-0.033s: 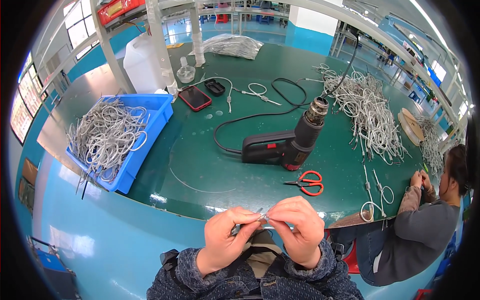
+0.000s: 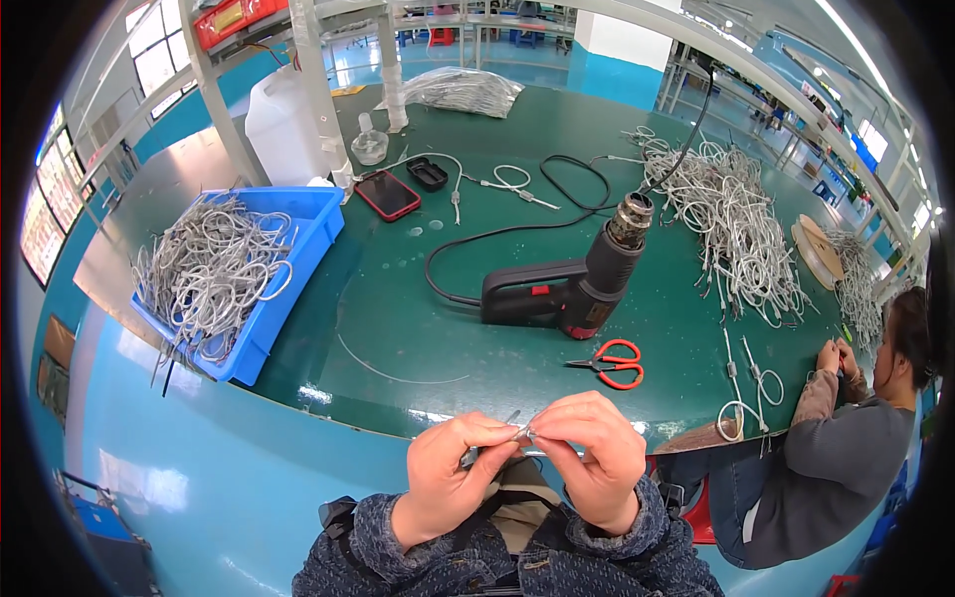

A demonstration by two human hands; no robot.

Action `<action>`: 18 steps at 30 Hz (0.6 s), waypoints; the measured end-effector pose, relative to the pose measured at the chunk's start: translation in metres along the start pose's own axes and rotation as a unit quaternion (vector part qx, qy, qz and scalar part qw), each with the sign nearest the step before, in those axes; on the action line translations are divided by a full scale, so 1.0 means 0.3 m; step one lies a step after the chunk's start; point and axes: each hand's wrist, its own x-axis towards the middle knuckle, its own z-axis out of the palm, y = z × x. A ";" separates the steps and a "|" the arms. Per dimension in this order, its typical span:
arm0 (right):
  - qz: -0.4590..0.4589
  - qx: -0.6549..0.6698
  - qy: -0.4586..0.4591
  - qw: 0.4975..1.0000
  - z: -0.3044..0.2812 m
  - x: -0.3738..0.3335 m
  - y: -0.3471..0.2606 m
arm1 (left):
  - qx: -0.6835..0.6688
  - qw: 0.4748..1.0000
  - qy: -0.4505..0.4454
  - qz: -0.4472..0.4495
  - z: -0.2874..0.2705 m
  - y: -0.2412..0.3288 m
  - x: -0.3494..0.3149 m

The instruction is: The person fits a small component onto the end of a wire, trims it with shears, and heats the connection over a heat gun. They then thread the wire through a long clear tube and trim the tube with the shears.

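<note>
Before me, at the near edge of the table, my left hand [image 2: 460,460] and my right hand [image 2: 594,453] meet fingertip to fingertip. Both pinch a thin grey cable [image 2: 522,434], most of it hidden by the fingers; a short dark end pokes up between the hands. Beyond my right hand lie small cutters with red handles [image 2: 619,365], their jaws toward the left. A black heat gun [image 2: 557,289] rests farther back, its metal nozzle pointing up. To its left a thin loose strand [image 2: 398,378] curves across the green tabletop.
At left, a blue bin [image 2: 313,259] holds tangled grey cables. A red-edged phone [image 2: 388,195], a small black tray [image 2: 428,173] and a clear bottle [image 2: 369,146] sit behind it. A cable heap [image 2: 731,219] and a spool [image 2: 817,253] lie right, near a seated co-worker [image 2: 836,448].
</note>
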 end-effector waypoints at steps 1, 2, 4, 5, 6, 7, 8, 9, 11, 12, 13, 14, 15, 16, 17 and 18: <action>0.010 0.017 -0.002 1.000 -0.001 0.002 -0.003 | 0.002 1.000 0.004 0.009 0.002 -0.003 -0.002; 0.021 0.035 -0.003 0.999 -0.001 0.004 -0.005 | 0.004 1.000 0.007 0.018 0.003 -0.005 -0.003; 0.028 0.041 -0.004 0.999 -0.002 0.006 -0.010 | 0.005 1.000 0.005 0.021 0.004 -0.004 -0.004; 0.034 0.047 -0.006 0.998 -0.002 0.007 -0.012 | 0.007 1.000 0.004 0.024 0.004 -0.003 -0.004; 0.040 0.054 -0.007 0.998 -0.002 0.008 -0.014 | 0.008 1.000 0.003 0.028 0.004 -0.002 -0.004; 0.041 0.054 -0.006 0.998 -0.003 0.008 -0.015 | 0.008 1.000 0.002 0.027 0.004 -0.001 -0.004; 0.043 0.050 -0.010 0.998 -0.006 0.010 -0.017 | 0.009 0.999 0.003 0.034 0.005 0.000 -0.001; 0.044 0.047 -0.013 0.998 -0.008 0.010 -0.018 | 0.010 0.999 0.003 0.040 0.005 0.001 0.001; 0.046 0.043 -0.016 0.998 -0.012 0.011 -0.017 | 0.010 0.999 0.003 0.047 0.008 0.000 0.001; 0.045 0.044 -0.018 0.998 -0.014 0.010 -0.016 | 0.009 0.999 0.010 0.047 0.011 -0.003 0.000; 0.044 0.045 -0.021 0.998 -0.014 0.010 -0.015 | 0.008 0.999 0.019 0.047 0.012 -0.006 -0.002; 0.042 0.047 -0.023 0.998 -0.015 0.009 -0.013 | 0.007 0.998 0.027 0.048 0.014 -0.007 -0.003; 0.043 0.047 -0.023 0.998 -0.017 0.010 -0.014 | 0.007 0.999 0.027 0.047 0.014 -0.006 -0.003; 0.046 0.050 -0.027 0.997 -0.019 0.012 -0.015 | 0.007 0.998 0.026 0.049 0.015 -0.005 -0.002; 0.049 0.053 -0.031 0.997 -0.022 0.013 -0.016 | 0.007 0.998 0.025 0.052 0.015 -0.004 -0.002; 0.051 0.056 -0.035 0.997 -0.023 0.014 -0.016 | 0.007 0.998 0.024 0.054 0.015 -0.003 -0.001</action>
